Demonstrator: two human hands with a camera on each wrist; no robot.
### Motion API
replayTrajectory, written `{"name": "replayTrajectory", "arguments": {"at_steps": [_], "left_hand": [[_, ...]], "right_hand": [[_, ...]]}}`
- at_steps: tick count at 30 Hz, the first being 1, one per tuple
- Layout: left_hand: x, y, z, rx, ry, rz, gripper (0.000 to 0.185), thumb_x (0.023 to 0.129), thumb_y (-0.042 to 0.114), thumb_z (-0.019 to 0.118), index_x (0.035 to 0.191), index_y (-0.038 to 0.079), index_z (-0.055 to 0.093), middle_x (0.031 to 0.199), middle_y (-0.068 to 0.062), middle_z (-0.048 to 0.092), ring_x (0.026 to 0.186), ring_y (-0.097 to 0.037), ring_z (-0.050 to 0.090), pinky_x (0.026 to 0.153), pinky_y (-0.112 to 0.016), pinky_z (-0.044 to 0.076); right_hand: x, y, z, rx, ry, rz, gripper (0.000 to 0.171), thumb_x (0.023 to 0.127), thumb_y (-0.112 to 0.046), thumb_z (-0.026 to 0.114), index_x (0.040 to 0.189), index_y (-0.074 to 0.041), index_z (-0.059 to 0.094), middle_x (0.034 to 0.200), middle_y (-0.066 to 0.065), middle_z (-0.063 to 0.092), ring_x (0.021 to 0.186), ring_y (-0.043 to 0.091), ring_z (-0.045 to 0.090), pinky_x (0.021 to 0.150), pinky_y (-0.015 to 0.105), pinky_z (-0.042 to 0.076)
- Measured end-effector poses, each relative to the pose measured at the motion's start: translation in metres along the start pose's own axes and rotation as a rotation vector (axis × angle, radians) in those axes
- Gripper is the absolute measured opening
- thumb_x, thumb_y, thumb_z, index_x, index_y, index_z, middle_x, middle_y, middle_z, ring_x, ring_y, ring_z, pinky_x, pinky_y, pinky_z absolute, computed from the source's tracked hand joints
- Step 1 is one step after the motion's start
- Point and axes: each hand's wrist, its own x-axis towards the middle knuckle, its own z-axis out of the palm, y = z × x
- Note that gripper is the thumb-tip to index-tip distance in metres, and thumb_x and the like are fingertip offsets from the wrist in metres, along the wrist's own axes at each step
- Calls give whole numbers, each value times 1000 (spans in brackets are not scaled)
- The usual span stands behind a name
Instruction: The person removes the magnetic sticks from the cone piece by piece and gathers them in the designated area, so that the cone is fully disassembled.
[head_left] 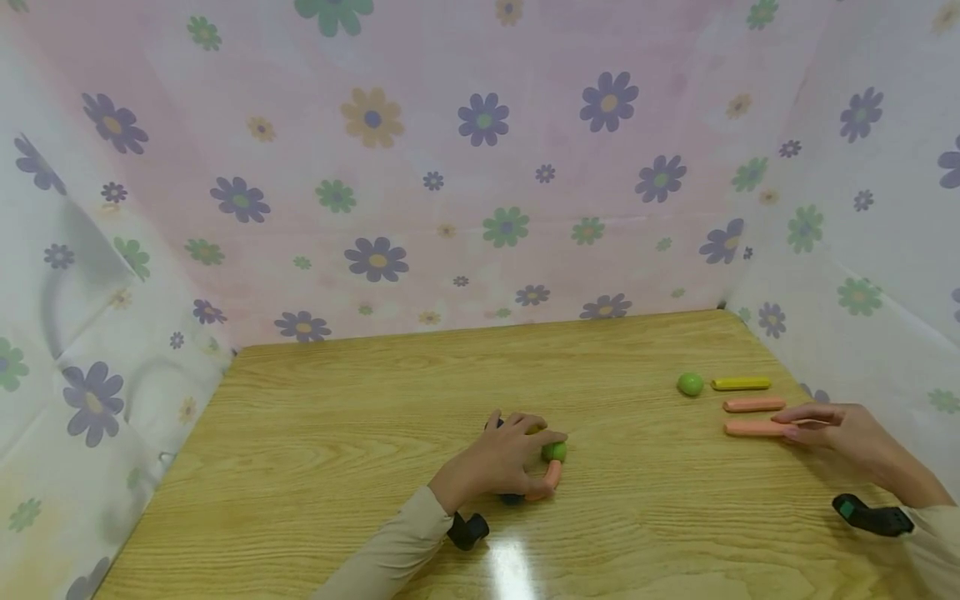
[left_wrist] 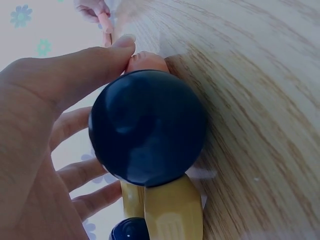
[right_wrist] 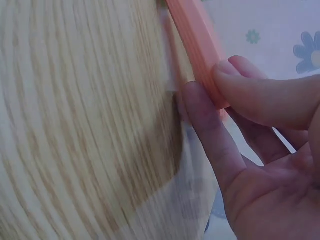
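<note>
My left hand arches over a small group of toy parts, its thumb and fingers around them. In it are a green ball and a curved orange rod. The left wrist view shows a large dark blue ball, yellow rods below it and a smaller dark ball. The left thumb tip touches the orange part. Over at the right, my right hand pinches the near end of a straight orange stick between thumb and fingers.
Behind the pinched stick lie another orange stick, a yellow stick and a second green ball. Flower-patterned sheets enclose the wooden table at the back and both sides.
</note>
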Motion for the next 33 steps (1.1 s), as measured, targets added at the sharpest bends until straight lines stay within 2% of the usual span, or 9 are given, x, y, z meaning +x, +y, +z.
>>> {"name": "replayTrajectory", "arguments": {"at_steps": [5, 7, 12, 15, 18, 22, 26, 29, 33], "left_hand": [[-1, -1, 1, -8, 6, 4, 62, 86, 56, 58, 142, 34, 42, 141, 0, 42, 130, -19, 35, 101, -63, 26], [-1, -1, 0, -14, 7, 3, 62, 86, 55, 58, 142, 35, 42, 141, 0, 42, 130, -19, 36, 102, -63, 26], [-2, 0, -1, -20, 3, -4, 63, 86, 55, 59, 142, 34, 42, 141, 0, 42, 131, -20, 35, 102, -63, 26], [-3, 0, -2, -20, -1, -10, 64, 85, 56, 60, 142, 34, 42, 141, 0, 42, 131, -20, 35, 102, -63, 26], [-4, 1, -4, -21, -5, -15, 64, 85, 55, 61, 143, 33, 42, 141, -1, 42, 131, -21, 35, 102, -62, 26], [-6, 1, -6, -20, -11, -26, 66, 86, 56, 60, 144, 33, 40, 141, -1, 41, 130, -20, 36, 100, -59, 30], [-8, 3, -8, -14, -11, -45, 68, 85, 58, 60, 145, 33, 40, 140, -3, 43, 128, -21, 38, 92, -54, 36], [-9, 1, -9, -15, -6, -73, 61, 88, 56, 58, 143, 34, 43, 137, -3, 46, 124, -22, 41, 86, -50, 40], [-11, -3, -9, -45, 6, -108, 47, 93, 48, 55, 137, 35, 50, 128, -1, 51, 114, -21, 47, 80, -43, 44]], "right_hand": [[3, 5, -4, -60, -14, 39, 45, 91, -31, 64, 117, 6, 62, 116, 16, 57, 80, -13, 47, 66, 29, 50], [4, 5, -4, -93, -2, 17, 44, 93, -29, 63, 116, 8, 62, 115, 24, 56, 79, -10, 50, 64, 30, 50], [4, 2, -4, -165, 37, -49, 37, 96, -26, 58, 112, 7, 65, 100, 16, 64, 74, 3, 56, 58, 29, 47], [5, 0, -2, -187, 66, -84, 31, 95, -21, 60, 108, 6, 67, 94, 11, 67, 74, 1, 56, 58, 28, 47], [6, -1, -2, -175, 74, -111, 27, 92, -14, 62, 107, 8, 67, 95, 12, 67, 76, -6, 54, 59, 28, 49], [7, -5, -1, -153, 62, -88, 30, 91, -18, 65, 108, 7, 67, 103, 23, 64, 79, -9, 53, 61, 29, 51], [7, -20, -1, -181, 59, -54, 35, 92, -27, 63, 110, 3, 68, 115, 33, 57, 95, 26, 60, 65, 39, 50], [7, -36, 1, -223, 79, -63, 34, 93, -27, 61, 110, 2, 68, 112, 33, 58, 93, 38, 57, 66, 46, 49], [8, -57, 9, -262, 132, -161, 23, 92, -18, 63, 104, 2, 69, 98, 20, 65, 80, 8, 56, 64, 44, 49]]}}
